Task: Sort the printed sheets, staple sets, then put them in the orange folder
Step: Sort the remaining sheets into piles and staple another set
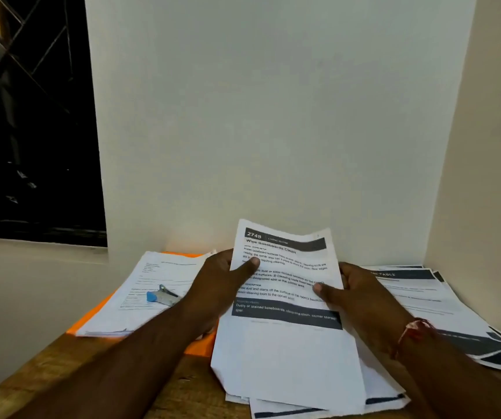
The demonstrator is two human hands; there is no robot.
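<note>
I hold a printed sheet headed "2748 Wipe Baseboards Clean" [285, 343] tilted up over a loose pile of sheets [382, 391] on the wooden table. My left hand [222, 285] grips its left edge, thumb on the text. My right hand [361, 294] grips its right edge, thumb on the page. An orange folder [92, 316] lies at the left under a stack of printed forms [140, 285]. A stapler [163, 296] with a blue end rests on that stack.
A fanned spread of sheets with dark headers [442, 316] covers the right side up to the corner wall. The white wall stands right behind the papers. A dark window [31, 116] is at the upper left. Bare wood table [61, 364] shows at the front left.
</note>
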